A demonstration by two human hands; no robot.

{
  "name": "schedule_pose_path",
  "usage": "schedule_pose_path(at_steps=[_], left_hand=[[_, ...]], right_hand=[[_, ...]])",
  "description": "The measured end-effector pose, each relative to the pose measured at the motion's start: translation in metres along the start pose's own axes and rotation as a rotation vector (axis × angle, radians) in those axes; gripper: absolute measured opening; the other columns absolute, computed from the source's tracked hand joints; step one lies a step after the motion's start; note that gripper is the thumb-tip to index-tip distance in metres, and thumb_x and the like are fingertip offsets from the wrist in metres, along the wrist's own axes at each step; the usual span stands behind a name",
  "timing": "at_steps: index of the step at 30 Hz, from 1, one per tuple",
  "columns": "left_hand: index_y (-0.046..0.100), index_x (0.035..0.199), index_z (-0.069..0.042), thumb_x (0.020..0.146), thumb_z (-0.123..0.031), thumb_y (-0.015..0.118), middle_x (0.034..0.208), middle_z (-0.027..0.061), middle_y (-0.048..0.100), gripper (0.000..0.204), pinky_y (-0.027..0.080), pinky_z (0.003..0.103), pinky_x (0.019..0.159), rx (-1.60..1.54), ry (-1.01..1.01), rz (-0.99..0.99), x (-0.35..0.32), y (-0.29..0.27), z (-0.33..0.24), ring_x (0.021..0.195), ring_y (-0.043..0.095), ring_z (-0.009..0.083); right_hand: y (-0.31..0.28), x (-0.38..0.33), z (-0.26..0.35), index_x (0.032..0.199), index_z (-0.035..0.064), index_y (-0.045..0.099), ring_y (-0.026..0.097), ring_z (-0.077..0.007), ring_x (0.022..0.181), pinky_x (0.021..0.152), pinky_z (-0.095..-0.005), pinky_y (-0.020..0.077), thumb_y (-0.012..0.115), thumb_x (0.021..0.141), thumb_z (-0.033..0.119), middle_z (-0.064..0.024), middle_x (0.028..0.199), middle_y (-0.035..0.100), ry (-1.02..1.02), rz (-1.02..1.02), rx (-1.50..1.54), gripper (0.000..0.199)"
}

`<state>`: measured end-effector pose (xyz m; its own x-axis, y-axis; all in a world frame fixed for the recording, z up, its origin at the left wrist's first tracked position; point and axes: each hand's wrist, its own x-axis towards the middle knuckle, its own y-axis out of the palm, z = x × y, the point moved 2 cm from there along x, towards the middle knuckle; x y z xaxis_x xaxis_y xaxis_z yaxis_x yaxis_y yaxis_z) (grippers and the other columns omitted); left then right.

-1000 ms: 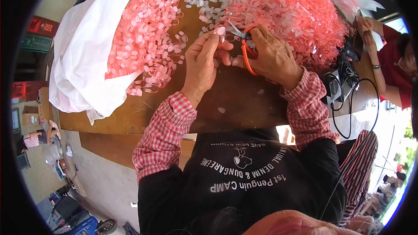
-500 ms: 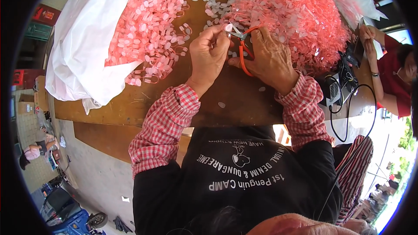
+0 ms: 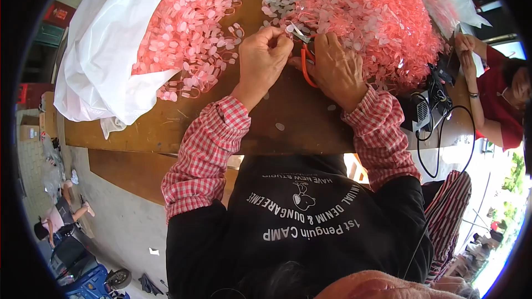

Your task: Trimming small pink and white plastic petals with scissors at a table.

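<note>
A small pale piece (image 3: 290, 29) sits at the fingertips of the left hand (image 3: 265, 58), which is closed in a tight pinch around it, right beside the blades of the orange-handled scissors (image 3: 304, 66). The right hand (image 3: 339, 69) has its fingers curled round the scissors' handles; how far the blades are parted is too small to tell. The likeliest mishap is a nicked fingertip — the pinch leaves little of the piece showing, and the blades point toward it. A slipped grip could also drop the piece among the loose pink pieces (image 3: 366, 27) heaped just beyond, where it would be hard to pick out. Farther left, the pink pile (image 3: 188, 16) spills beside a white bag (image 3: 108, 50) on the brown counter (image 3: 221, 127); a careless elbow might drag the bag and scatter pieces.
</note>
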<state>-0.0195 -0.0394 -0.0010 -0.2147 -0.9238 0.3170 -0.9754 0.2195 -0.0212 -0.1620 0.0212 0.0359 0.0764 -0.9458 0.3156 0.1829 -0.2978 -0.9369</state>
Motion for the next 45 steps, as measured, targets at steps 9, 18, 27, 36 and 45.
schedule_pose_path(at_steps=[9, 18, 27, 36, 45], left_hand=[[0.060, 0.083, 0.000, 0.086, 0.000, 0.057, 0.061, -0.0064, 0.050, 0.005, 0.029, 0.018, 0.040, 0.024, -0.076, 0.013, 0.004, -0.004, 0.002, 0.047, 0.039, -0.0012], [0.058, 0.084, 0.002, 0.085, 0.004, 0.058, 0.064, -0.0072, 0.045, 0.002, 0.034, 0.017, 0.046, -0.100, -0.118, -0.039, 0.001, 0.003, -0.011, 0.056, 0.039, -0.0004], [0.057, 0.098, 0.002, 0.085, 0.009, 0.058, 0.072, -0.0072, 0.047, 0.014, 0.034, 0.016, 0.051, -0.088, 0.004, -0.005, -0.004, 0.006, -0.005, 0.061, 0.040, -0.0005], [0.057, 0.103, 0.003, 0.085, 0.010, 0.058, 0.072, -0.0056, 0.047, 0.019, 0.039, 0.016, 0.058, 0.077, 0.307, -0.047, -0.004, 0.009, -0.011, 0.063, 0.042, 0.0008], [0.061, 0.100, 0.004, 0.086, 0.004, 0.061, 0.072, -0.0049, 0.051, 0.015, 0.040, 0.017, 0.055, -0.014, 0.110, -0.086, -0.002, 0.008, -0.003, 0.062, 0.042, 0.0012]], right_hand=[[0.008, 0.003, -0.004, 0.080, 0.0021, 0.050, 0.059, -0.0387, 0.060, 0.050, -0.0451, 0.0453, 0.067, 0.086, 0.039, -0.0165, 0.074, 0.056, -0.025, -0.067, 0.063, 0.041], [-0.001, 0.002, -0.009, 0.084, 0.0018, 0.050, 0.059, -0.0406, 0.069, 0.056, -0.0469, 0.0467, 0.065, 0.087, 0.041, -0.0176, 0.080, 0.057, 0.001, -0.035, 0.177, 0.042], [-0.004, 0.001, -0.005, 0.092, 0.0004, 0.047, 0.060, -0.0395, 0.068, 0.056, -0.0461, 0.0487, 0.063, 0.086, 0.047, -0.0174, 0.085, 0.055, -0.010, -0.020, 0.059, 0.050], [0.003, 0.000, -0.006, 0.083, 0.0027, 0.049, 0.063, -0.0327, 0.059, 0.049, -0.0411, 0.0496, 0.058, 0.088, 0.052, -0.0155, 0.077, 0.057, -0.074, -0.080, 0.053, 0.050], [0.001, 0.003, -0.006, 0.081, 0.0021, 0.050, 0.060, -0.0386, 0.062, 0.050, -0.0445, 0.0466, 0.063, 0.089, 0.033, -0.0179, 0.077, 0.060, -0.031, -0.065, 0.080, 0.035]])
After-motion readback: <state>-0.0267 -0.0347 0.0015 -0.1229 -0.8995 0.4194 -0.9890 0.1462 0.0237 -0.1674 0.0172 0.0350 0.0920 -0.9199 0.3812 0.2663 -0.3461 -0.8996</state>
